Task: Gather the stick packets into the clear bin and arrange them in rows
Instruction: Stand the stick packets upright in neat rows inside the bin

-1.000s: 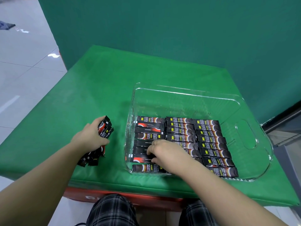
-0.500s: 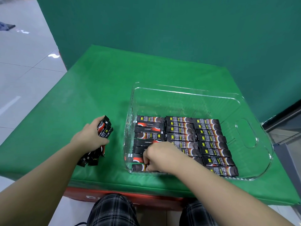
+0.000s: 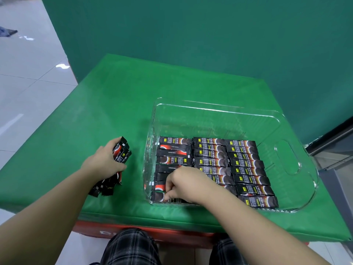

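A clear bin (image 3: 215, 110) stands on the green table, to the right. Black stick packets (image 3: 246, 170) lie flat inside it in three rows. My right hand (image 3: 186, 183) reaches into the bin's near left corner with curled fingers, its fingertips pinching a packet (image 3: 159, 197) at the front of the left row. Left of the bin, my left hand (image 3: 104, 161) grips a bundle of packets (image 3: 122, 150) whose ends stick out above and below the fist.
The green padded table (image 3: 118, 104) ends close to my knees at the front. A green wall rises behind it. White tiled floor lies to the left, and a dark frame stands at the right edge.
My right hand has slid toward the bin's near left corner, onto the front packets of the left row. The left hand and its bundle have stayed put.
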Tool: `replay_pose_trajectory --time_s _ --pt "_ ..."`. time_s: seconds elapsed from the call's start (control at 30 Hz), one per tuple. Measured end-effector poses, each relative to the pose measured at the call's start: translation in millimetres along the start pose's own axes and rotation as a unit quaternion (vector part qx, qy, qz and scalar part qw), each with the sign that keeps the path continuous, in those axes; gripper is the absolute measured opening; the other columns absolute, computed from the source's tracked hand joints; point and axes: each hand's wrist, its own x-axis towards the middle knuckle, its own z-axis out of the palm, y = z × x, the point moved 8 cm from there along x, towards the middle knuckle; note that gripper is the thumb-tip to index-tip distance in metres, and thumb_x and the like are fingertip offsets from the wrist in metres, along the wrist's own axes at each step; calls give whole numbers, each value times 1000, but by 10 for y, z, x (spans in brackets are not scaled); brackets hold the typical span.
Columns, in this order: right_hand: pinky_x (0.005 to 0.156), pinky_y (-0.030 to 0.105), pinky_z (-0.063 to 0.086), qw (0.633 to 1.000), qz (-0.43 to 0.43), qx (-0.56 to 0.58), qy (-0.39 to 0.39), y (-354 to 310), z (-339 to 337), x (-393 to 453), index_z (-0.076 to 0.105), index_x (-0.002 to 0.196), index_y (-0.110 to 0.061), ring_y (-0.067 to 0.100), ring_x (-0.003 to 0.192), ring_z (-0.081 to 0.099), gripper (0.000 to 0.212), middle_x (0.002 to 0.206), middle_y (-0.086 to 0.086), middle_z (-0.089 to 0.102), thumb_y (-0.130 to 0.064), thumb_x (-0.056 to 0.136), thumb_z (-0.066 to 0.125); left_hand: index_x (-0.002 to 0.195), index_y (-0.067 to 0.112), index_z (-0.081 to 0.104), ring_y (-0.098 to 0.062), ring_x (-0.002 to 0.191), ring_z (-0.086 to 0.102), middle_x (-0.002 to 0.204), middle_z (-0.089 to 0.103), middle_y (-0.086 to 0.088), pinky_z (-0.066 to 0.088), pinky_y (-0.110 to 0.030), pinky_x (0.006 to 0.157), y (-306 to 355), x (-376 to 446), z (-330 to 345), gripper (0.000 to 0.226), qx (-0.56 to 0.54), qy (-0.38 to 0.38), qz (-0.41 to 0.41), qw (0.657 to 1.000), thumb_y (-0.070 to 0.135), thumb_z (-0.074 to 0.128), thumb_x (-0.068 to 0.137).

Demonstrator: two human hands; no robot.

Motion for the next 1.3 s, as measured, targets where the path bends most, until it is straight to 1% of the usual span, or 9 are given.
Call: replay_pose_trajectory --time_s 0.43,0.53,0.67,0.77,0.83,0.93,1.03,1.17,1.3 --pt "79 34 52 982 86 107 128 431 -354 -703 68 99 -22 16 86 63 20 98 -5 69 -34 94 54 151 22 22 -27 84 65 120 60 -11 54 -41 79 296 -448 -318 92 -202 71 22 976 8 77 78" --pt "80 37 53 971 85 152 161 390 -553 -884 67 98 -23 16 85 64 19 97 -7 68 -35 94 53 148 24 27 -24 81 66 115 62 -8 50 -31 67 509 -666 -579 84 -267 111 56 956 9 76 81" --pt "83 23 47 956 36 198 214 62 -847 -1041 66 104 -26 6 91 58 17 101 -13 65 -33 94 54 145 31 30 -23 88 67 118 63 -4 55 -40 81 859 -978 -839 82 -295 133 128 938 14 78 80" --pt "80 17 42 941 0 228 250 -221 -1026 -1074 55 124 -26 -1 88 55 32 106 -15 60 -34 94 55 146 39 25 -24 107 63 132 57 -1 46 -46 100 1132 -1183 -936 89 -280 131 166 936 18 79 78" --pt "78 17 41 919 -7 285 273 -320 -1121 -1074 41 136 -28 -4 84 53 46 113 -16 54 -36 93 55 149 41 20 -19 119 56 137 52 5 41 -36 106 1354 -1333 -939 96 -255 129 204 936 15 79 78" --pt "77 23 45 874 -5 363 323 -331 -1264 -1073 33 139 -29 4 84 56 54 123 -12 50 -35 92 58 150 43 13 -4 101 57 124 53 17 41 -8 81 1658 -1517 -849 101 -194 106 242 945 11 77 78" --pt "77 23 47 850 -12 378 367 -276 -1362 -1107 48 121 -27 0 75 53 35 113 -11 53 -27 89 63 150 47 11 -9 77 63 105 66 12 52 -23 74 1820 -1570 -724 103 -126 81 253 956 7 71 76" --pt "79 4 38 861 -13 361 358 -185 -1345 -1120 53 107 -30 -8 85 51 25 113 -10 54 -26 87 66 147 52 8 -19 70 60 94 64 6 52 -36 71 1967 -1565 -600 104 -54 53 261 962 7 65 72" --pt "92 23 44 845 -11 405 349 -40 -1287 -1112 56 94 -31 4 96 55 18 109 -5 54 -23 85 69 145 57 3 -17 78 62 108 63 8 53 -37 77 2101 -1578 -526 106 -19 41 272 961 10 64 72"
